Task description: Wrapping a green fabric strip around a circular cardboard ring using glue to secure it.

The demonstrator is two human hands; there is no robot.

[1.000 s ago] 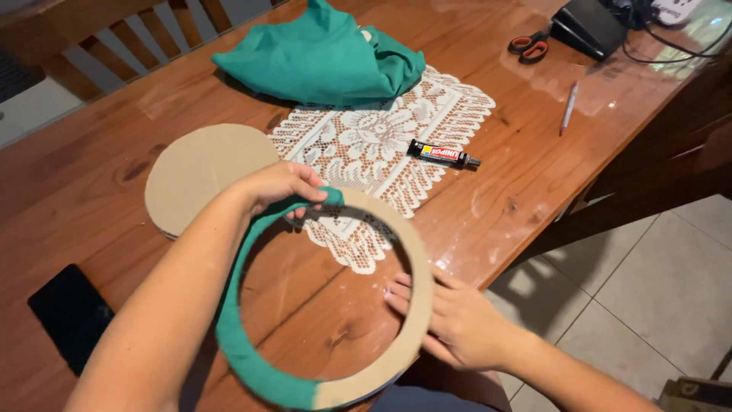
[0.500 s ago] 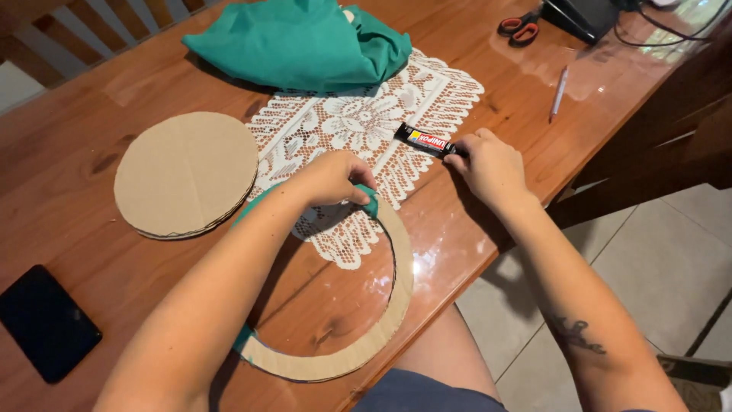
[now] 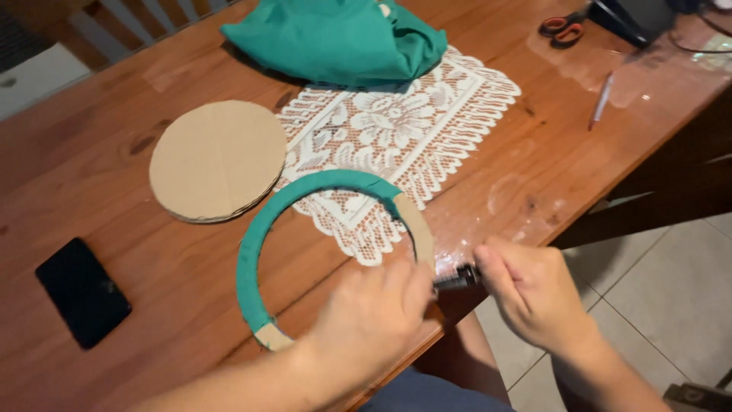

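Our left hand [image 3: 370,317] and right hand [image 3: 534,294] both pinched tight on the glue tube [image 3: 456,278], cardboard ring [image 3: 305,236] just beside us

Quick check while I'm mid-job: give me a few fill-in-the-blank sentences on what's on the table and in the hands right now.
1. The cardboard ring is mostly wrapped in ____ fabric.
2. The left hand and right hand both grip a small dark ____ between them.
3. The plain cardboard disc lies to the ____ of the white lace doily in the picture.
4. The black phone lies flat on the wooden ____.

Missing words: green; tube; left; table
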